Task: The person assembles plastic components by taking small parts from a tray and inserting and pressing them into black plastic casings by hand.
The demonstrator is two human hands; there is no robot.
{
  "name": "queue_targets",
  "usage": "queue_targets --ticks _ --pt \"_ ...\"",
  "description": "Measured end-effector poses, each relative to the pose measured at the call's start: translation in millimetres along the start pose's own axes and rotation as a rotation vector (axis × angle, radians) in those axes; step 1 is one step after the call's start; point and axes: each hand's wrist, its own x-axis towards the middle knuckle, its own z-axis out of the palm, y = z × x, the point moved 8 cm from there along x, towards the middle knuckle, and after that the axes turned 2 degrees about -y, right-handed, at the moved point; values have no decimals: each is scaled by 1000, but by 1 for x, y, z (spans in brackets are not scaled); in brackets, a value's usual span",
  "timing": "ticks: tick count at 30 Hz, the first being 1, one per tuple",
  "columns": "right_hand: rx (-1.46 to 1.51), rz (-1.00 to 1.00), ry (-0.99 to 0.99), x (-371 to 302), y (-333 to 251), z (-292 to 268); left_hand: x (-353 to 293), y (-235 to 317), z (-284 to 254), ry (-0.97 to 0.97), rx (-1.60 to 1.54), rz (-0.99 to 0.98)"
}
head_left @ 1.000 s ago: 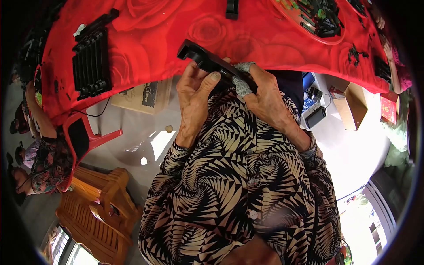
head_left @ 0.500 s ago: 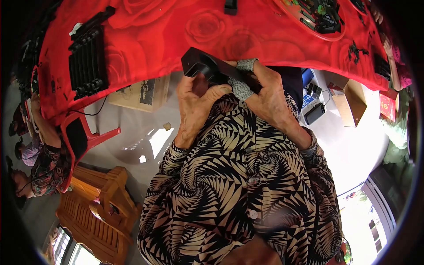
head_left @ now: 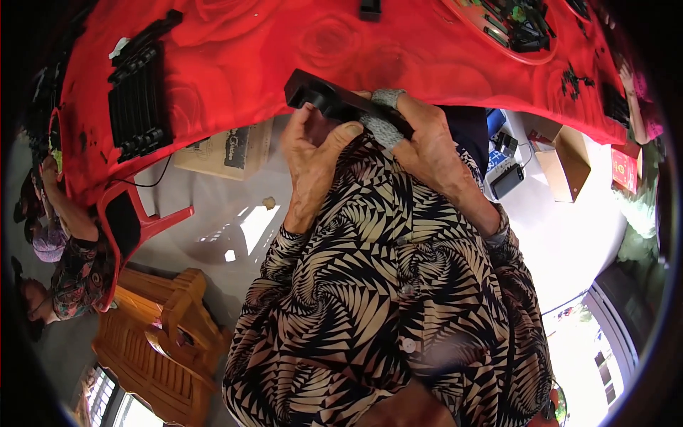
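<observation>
A long black plastic part (head_left: 318,92) with a hollowed, notched end is held up in front of my chest, tilted down toward the right. My right hand (head_left: 432,144) is closed round its lower end; grey knitted wraps (head_left: 386,130) cover some of its fingers. At the notched end my left hand (head_left: 311,158) grips from below. Its index fingertip touches the underside, and its bent thumb lies near the grey wraps. The left hand's other fingers are partly hidden behind the part.
A red rose-patterned tablecloth (head_left: 245,60) covers the table ahead. On it lie a stack of black slatted parts (head_left: 139,107) at left and a round tray (head_left: 551,57) of small black pieces at right. Cardboard boxes (head_left: 235,151), a red chair (head_left: 153,224) and a wooden bench (head_left: 153,349) stand around. Other people sit at left.
The black part has risen slightly and turned, so its hollow end shows less. My left thumb has shifted up and a little left; the right hand keeps its hold.
</observation>
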Motion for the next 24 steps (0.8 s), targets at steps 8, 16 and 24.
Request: queue_targets --ticks 8,16,24 --pt "109 12 27 -5 -5 -10 5 -3 -17 37 -355 -47" --pt "-429 -421 147 -14 -70 -24 1 7 -18 102 -367 -46" --pt "-236 -349 67 -15 -56 -6 -6 4 4 -49 -318 -46"
